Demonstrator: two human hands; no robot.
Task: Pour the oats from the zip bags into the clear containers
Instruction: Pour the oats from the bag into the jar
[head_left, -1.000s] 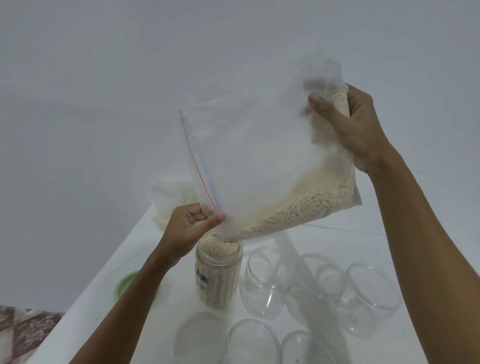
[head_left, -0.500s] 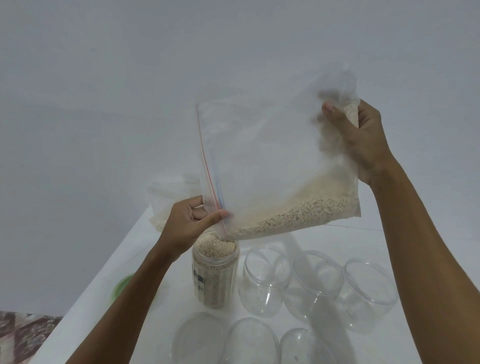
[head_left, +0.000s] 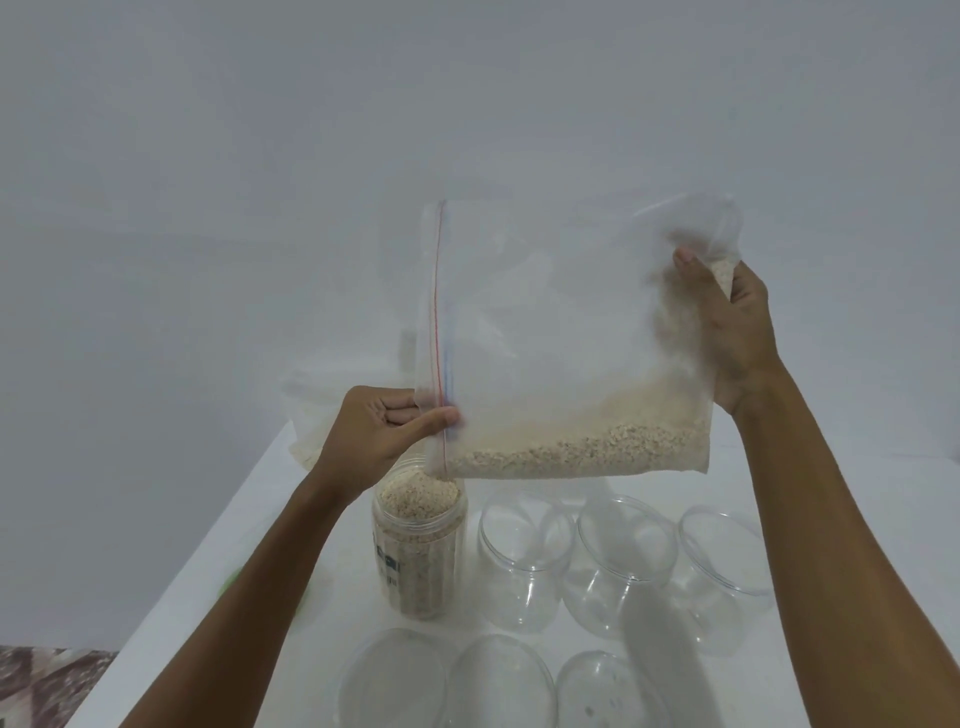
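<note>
The zip bag (head_left: 566, 332) was held up at centre frame, turned on its side, its red-and-blue zip strip running vertically along its left edge; the oats (head_left: 582, 449) lay settled along its lower edge. The left hand (head_left: 379, 431) pinched the bag's lower left corner at the zip strip, thumb in front and fingers curled behind; the right hand (head_left: 732, 332) gripped the upper right corner, thumb pressed on the front face. That lower left corner hung directly over the mouth of the filled container (head_left: 418, 551), which stood on the white table (head_left: 208, 597) heaped with oats to the rim. To its right stood three empty clear containers (head_left: 522, 566); three more sat along the bottom of the frame. A second bag (head_left: 311, 415) lay behind the left hand at middle left.
</note>
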